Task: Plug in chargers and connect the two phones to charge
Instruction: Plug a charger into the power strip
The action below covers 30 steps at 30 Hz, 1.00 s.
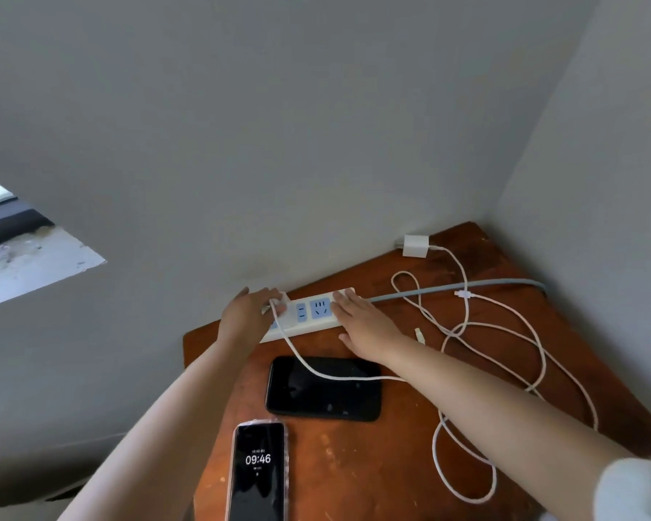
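Observation:
A white power strip (309,312) with blue sockets lies along the wall on the wooden table (354,456). My left hand (247,314) covers its left end, fingers closed around a white charger (282,297) pressed onto the strip. That charger's white cable (297,355) runs across a black phone (324,392) with a dark screen. My right hand (361,319) lies over the strip's right end, thumb on the near side, holding it down. A second phone (258,471) at the near edge shows 09:46. A second white charger (415,246) lies loose in the far corner.
Loops of white cable (466,325) sprawl over the right half of the table, with loose connectors (420,334) near my right wrist. The strip's grey cord (448,289) runs right to the wall corner. Walls close off the table's back and right. A window ledge (27,261) is at left.

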Each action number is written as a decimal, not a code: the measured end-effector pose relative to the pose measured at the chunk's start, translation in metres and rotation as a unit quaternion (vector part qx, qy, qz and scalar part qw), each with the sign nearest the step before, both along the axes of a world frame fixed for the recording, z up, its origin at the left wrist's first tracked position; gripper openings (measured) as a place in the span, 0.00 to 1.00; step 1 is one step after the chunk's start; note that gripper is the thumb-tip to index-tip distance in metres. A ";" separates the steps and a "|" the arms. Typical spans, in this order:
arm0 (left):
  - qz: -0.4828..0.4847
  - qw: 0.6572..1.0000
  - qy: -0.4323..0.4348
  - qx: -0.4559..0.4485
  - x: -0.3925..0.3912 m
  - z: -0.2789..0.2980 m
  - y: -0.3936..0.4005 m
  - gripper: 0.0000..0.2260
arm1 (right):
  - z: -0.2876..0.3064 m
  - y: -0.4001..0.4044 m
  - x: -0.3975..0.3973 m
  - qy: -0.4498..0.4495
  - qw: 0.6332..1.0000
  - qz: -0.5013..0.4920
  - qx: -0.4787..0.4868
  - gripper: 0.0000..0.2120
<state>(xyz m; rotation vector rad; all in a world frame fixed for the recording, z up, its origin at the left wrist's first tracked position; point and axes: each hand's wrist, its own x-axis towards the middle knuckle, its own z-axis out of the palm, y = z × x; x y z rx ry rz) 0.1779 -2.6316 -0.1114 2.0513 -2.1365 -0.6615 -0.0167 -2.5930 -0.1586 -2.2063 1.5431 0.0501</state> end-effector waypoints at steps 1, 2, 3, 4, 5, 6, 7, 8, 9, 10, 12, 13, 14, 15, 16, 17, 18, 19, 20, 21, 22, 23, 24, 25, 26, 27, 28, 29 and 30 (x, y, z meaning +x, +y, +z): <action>-0.005 1.000 0.006 -0.007 -0.002 -0.001 0.001 0.14 | -0.003 -0.001 0.001 -0.007 1.000 -0.004 -0.002 0.28; -0.008 1.000 0.015 -0.015 -0.003 -0.002 0.002 0.14 | -0.006 -0.002 0.000 -0.013 1.000 -0.007 -0.005 0.28; -0.010 1.000 0.020 -0.019 -0.002 -0.002 0.004 0.14 | -0.008 -0.003 0.000 -0.016 1.000 -0.007 -0.006 0.28; -0.013 1.000 0.018 -0.021 0.000 -0.002 0.005 0.14 | -0.009 -0.002 -0.001 -0.018 1.000 -0.006 -0.005 0.28; -0.019 0.999 0.013 -0.025 0.004 -0.003 0.006 0.14 | -0.010 -0.002 -0.002 -0.020 1.000 -0.006 -0.004 0.28; -0.024 0.999 0.006 -0.030 0.006 -0.005 0.007 0.15 | -0.011 -0.002 -0.002 -0.021 1.000 -0.007 -0.004 0.28; -0.024 0.999 -0.001 -0.034 0.006 -0.007 0.009 0.16 | -0.012 -0.001 -0.001 -0.023 1.000 -0.007 -0.005 0.29; -0.024 0.999 -0.008 -0.039 0.004 -0.008 0.011 0.16 | -0.012 -0.001 -0.001 -0.024 1.000 -0.007 -0.006 0.29; -0.027 0.998 -0.016 -0.046 0.001 -0.010 0.012 0.16 | -0.013 -0.001 0.000 -0.025 1.000 -0.005 -0.008 0.29; -0.032 0.998 -0.026 -0.052 -0.001 -0.012 0.013 0.17 | -0.014 0.000 0.000 -0.024 1.000 -0.003 -0.008 0.29; -0.034 0.997 -0.030 -0.056 -0.003 -0.015 0.015 0.17 | -0.014 0.000 0.000 -0.023 1.000 -0.003 -0.008 0.29; -0.026 0.998 -0.021 -0.053 -0.002 -0.016 0.014 0.17 | -0.014 0.001 0.000 -0.024 1.000 -0.006 -0.009 0.30; -0.015 0.999 -0.011 -0.049 0.000 -0.016 0.013 0.17 | -0.014 0.001 -0.001 -0.026 1.000 -0.010 -0.011 0.29; -0.005 0.999 -0.004 -0.045 0.001 -0.017 0.012 0.17 | -0.014 0.001 -0.001 -0.028 0.999 -0.011 -0.012 0.29; -0.001 0.999 -0.006 -0.043 0.002 -0.017 0.012 0.17 | -0.013 0.002 0.000 -0.029 0.999 -0.011 -0.011 0.29; 0.000 0.999 -0.012 -0.044 0.001 -0.018 0.012 0.17 | -0.013 0.002 0.000 -0.031 0.999 -0.012 -0.009 0.30; 0.001 0.999 -0.016 -0.044 0.000 -0.018 0.013 0.17 | -0.013 0.002 0.000 -0.032 0.999 -0.012 -0.006 0.30; 0.003 0.999 -0.016 -0.045 -0.002 -0.017 0.014 0.17 | -0.013 0.002 0.000 -0.032 0.999 -0.013 -0.004 0.30; 0.007 0.999 -0.014 -0.045 -0.004 -0.017 0.015 0.18 | -0.013 0.002 0.000 -0.034 0.999 -0.014 -0.003 0.30; 0.012 0.999 -0.009 -0.045 -0.005 -0.017 0.016 0.18 | -0.013 0.002 0.000 -0.035 0.999 -0.014 -0.003 0.31; 0.016 0.999 -0.008 -0.044 -0.005 -0.017 0.017 0.18 | -0.014 0.002 0.000 -0.036 0.999 -0.015 -0.005 0.31; 0.018 0.999 -0.011 -0.045 -0.005 -0.017 0.017 0.18 | -0.015 0.002 0.000 -0.038 0.999 -0.016 -0.008 0.31; 0.018 0.999 -0.017 -0.046 -0.005 -0.017 0.018 0.18 | -0.015 0.003 0.000 -0.038 0.999 -0.017 -0.011 0.31; 0.019 0.998 -0.023 -0.047 -0.006 -0.016 0.019 0.18 | -0.015 0.003 0.000 -0.036 0.999 -0.016 -0.012 0.31; 0.021 0.998 -0.027 -0.044 -0.007 -0.014 0.019 0.18 | -0.016 0.003 -0.001 -0.032 0.999 -0.014 -0.012 0.31; 0.023 0.998 -0.028 -0.043 -0.009 -0.012 0.020 0.18 | -0.016 0.004 -0.001 -0.027 1.000 -0.012 -0.010 0.31; 0.021 0.998 -0.029 -0.044 -0.010 -0.010 0.021 0.18 | -0.015 0.004 0.000 -0.023 1.000 -0.010 -0.006 0.31; 0.013 0.998 -0.033 -0.044 -0.012 -0.007 0.021 0.18 | -0.013 0.004 -0.001 -0.021 1.000 -0.009 0.003 0.31; 0.003 0.999 -0.039 -0.037 -0.012 -0.002 0.020 0.18 | -0.009 0.002 -0.001 -0.021 1.000 -0.007 0.014 0.31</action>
